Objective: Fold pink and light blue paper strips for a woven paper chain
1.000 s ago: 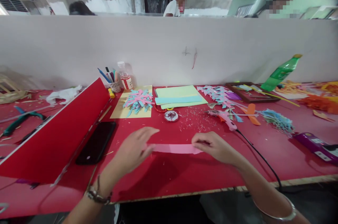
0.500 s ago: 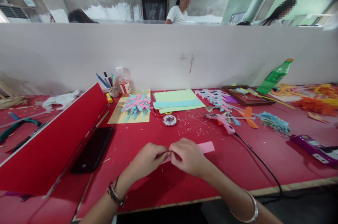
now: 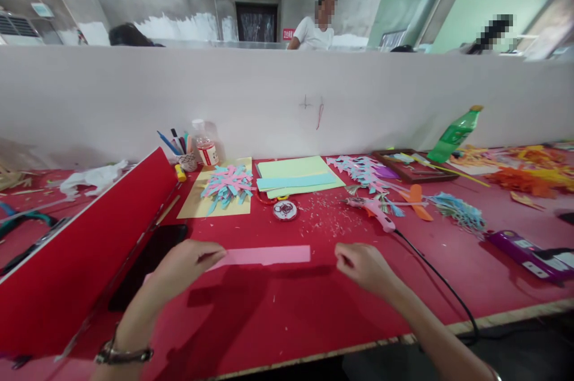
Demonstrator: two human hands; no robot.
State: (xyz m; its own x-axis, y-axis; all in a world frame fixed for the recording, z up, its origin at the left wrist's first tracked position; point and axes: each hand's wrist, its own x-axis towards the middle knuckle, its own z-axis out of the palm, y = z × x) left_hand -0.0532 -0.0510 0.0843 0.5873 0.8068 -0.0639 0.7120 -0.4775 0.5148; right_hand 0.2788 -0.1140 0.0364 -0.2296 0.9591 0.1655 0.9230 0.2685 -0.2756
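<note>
A pink paper strip (image 3: 273,255) stretches sideways above the red tabletop, one end pinched in my left hand (image 3: 191,261). Part of it passes behind that hand, and a bit of pink shows past the wrist. Beyond the strip's free right end, my right hand (image 3: 370,267) is curled closed and apart from the paper; whatever its fingers hold, if anything, is hidden. A dark phone (image 3: 147,255) lies just behind my left forearm. Past the strip are a round case with dark thread (image 3: 285,210) and a stack of pale green sheets (image 3: 298,165) with a blue strip (image 3: 296,182) on top.
To the left a red board (image 3: 89,249) stands tilted. A pink glue gun (image 3: 374,209) with its cord lies right of centre, near an orange piece (image 3: 418,204) and a purple device (image 3: 529,252). Fringed paper (image 3: 228,186), a pen cup (image 3: 187,161) and a green bottle (image 3: 455,136) sit farther back.
My hands, together at the middle before, have moved apart. The left has carried the pink strip leftward; the right has let go of it and shifted right.
</note>
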